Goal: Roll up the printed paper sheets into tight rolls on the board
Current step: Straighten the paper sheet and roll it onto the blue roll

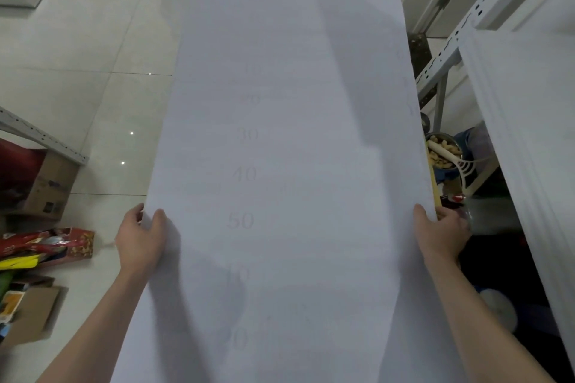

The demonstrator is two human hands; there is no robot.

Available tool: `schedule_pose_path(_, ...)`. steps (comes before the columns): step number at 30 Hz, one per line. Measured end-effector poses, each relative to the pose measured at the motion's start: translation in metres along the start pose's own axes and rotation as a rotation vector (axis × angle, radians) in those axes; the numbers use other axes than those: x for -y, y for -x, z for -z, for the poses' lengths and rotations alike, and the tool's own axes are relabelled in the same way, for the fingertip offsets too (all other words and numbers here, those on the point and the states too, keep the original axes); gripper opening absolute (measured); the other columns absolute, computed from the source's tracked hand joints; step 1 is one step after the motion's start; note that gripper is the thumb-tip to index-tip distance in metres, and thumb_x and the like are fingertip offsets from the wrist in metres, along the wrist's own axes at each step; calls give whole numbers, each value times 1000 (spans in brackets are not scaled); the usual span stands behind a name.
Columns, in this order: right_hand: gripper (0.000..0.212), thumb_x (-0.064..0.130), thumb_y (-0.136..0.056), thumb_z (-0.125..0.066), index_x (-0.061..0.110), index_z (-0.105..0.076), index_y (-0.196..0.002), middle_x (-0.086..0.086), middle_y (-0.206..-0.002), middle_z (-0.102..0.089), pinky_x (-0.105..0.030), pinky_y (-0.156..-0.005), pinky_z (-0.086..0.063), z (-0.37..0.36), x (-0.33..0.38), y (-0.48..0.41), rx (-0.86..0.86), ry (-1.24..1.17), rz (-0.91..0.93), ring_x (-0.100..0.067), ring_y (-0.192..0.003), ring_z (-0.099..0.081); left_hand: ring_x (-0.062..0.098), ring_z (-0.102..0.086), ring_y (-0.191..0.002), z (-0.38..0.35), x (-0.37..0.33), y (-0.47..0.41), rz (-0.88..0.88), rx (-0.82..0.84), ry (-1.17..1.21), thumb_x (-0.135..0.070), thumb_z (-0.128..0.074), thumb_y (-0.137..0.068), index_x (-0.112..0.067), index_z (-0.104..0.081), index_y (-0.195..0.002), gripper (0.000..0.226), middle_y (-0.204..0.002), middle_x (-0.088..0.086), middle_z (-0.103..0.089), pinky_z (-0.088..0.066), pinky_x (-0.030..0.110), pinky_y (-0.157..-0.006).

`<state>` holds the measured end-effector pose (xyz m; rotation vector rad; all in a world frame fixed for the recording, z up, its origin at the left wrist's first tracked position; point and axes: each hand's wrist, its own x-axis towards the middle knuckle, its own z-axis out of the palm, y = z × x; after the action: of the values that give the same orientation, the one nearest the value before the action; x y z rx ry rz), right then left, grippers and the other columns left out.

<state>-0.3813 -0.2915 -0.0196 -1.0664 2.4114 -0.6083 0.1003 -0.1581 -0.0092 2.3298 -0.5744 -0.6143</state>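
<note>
Pale tiled floor [77, 50] fills the upper left of the frame, w/ a cardboard box [46, 186] and red snack packets [46, 244] at lower left. Down the centre, top to bottom, we see the printed paper sheet [289, 134] laid out long and flat, unrolled, faint numbers 10 to 50 showing through.

Both forearms reach in from the bottom corners. The left hand [141, 238] grips the sheet's left edge: thumb on top, fingers curled round the edge. The right hand [441, 233] does the same on the right edge, thumb on the paper, fingers past the rim. The hands are well apart, one per long edge, approx level w/ the "50".

The sheet's far end at top centre shows a darker band across; folded or curled, we can't tell. There's wide floor left of the sheet. The right side is tight: a bowl of peanuts [443, 151] and a grey shelving upright [460, 28] sit just beside the edge, w/ a white panel stack [529, 134] beyond.
</note>
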Motion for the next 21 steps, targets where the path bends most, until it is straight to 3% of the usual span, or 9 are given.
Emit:
schedule_pose_path(6,69,65,-79,-62,6,-63,-114,-10,-108,-64,-44,-88,-46,1,24,-10,104,-9,-142,-38,-106,-59,35,-55,-122,-2,-9,-13,39,-79,67,-35,-56,-95,-7,-57,-134,48,-130,15,-63,-42,45,-107)
schedule_pose_path(11,81,79,-62,-54,13,-69,-107,-11,-116,-65,-49,-94,-49,9,14,-11,149,-59,-162,-34,-104,-60,34,-52,-86,10,-14,-20,105,-30,39,-30,-49,-97,1,-63,-90,35,-87,17,-61,-37,35,-74)
schedule_pose_path(14,59,61,-81,-60,8,-66,-109,-9,-107,-67,-43,-93,-47,14,17,-10,160,-155,-141,-34,-105,-61,34,-49,-75,12,-11,-26,95,-17,18,-29,-53,-94,6,-64,-84,38,-81,25,-61,-37,37,-65)
schedule_pose_path(17,45,49,-93,-58,7,-60,-109,-9,-103,-60,-36,-83,-40,18,19,-16,202,-183,-120,-29,-100,-55,32,-60,-88,10,-11,-28,71,7,78,-26,-57,-94,-7,-71,-103,25,-87,13,-66,-47,41,-82)
schedule_pose_path(19,50,52,-92,-56,7,-60,-114,-9,-109,-60,-37,-85,-40,16,19,-18,251,-160,-84,-27,-100,-53,28,-62,-93,8,-14,-24,60,6,125,-25,-59,-94,-14,-68,-122,31,-96,8,-68,-49,42,-90)
schedule_pose_path(21,53,52,-90,-59,6,-63,-117,-9,-113,-64,-40,-89,-44,13,19,-17,248,-142,-69,-30,-101,-56,28,-65,-98,8,-13,-24,49,10,139,-27,-59,-94,-15,-65,-127,36,-103,8,-70,-51,44,-93)
